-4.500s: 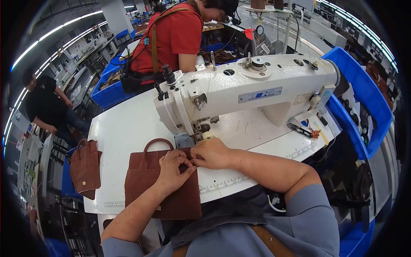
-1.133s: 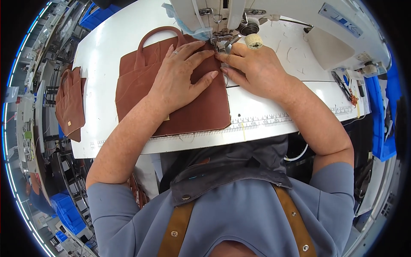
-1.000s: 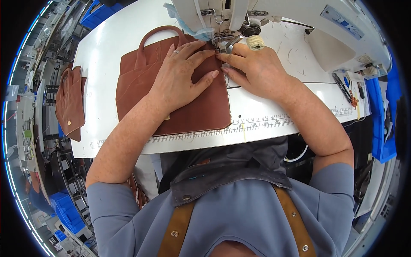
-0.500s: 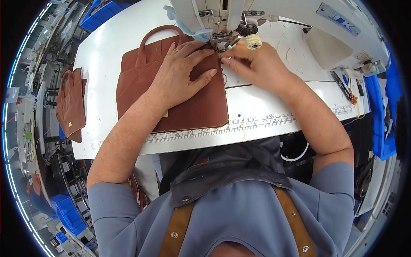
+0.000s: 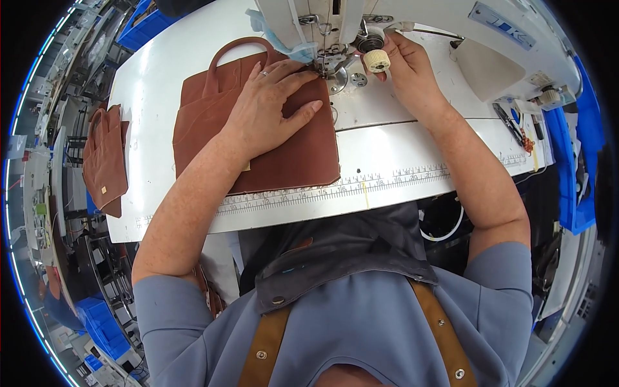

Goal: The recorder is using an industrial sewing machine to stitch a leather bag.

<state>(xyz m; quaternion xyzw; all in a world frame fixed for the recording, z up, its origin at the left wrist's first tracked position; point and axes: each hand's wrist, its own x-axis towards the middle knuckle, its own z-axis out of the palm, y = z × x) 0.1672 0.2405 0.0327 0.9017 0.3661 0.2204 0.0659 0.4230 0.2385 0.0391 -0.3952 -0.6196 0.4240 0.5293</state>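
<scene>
Brown leather bag (image 5: pixel 284 155) on a white table (image 5: pixel 400 142); white sewing machine (image 5: pixel 451 26) with a cream knob (image 5: pixel 377 60); second brown bag (image 5: pixel 106 161); blue bins (image 5: pixel 583 148).

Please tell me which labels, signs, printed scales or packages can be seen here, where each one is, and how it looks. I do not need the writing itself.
Printed ruler scale: a long, narrow strip of black marks along the front edge of the white table.
Maker's plate: a small bluish rectangle on the white sewing machine arm, upper right.
Small pale tag: a tiny square on the brown leather piece at the left.
No packages or screens can be made out.
</scene>
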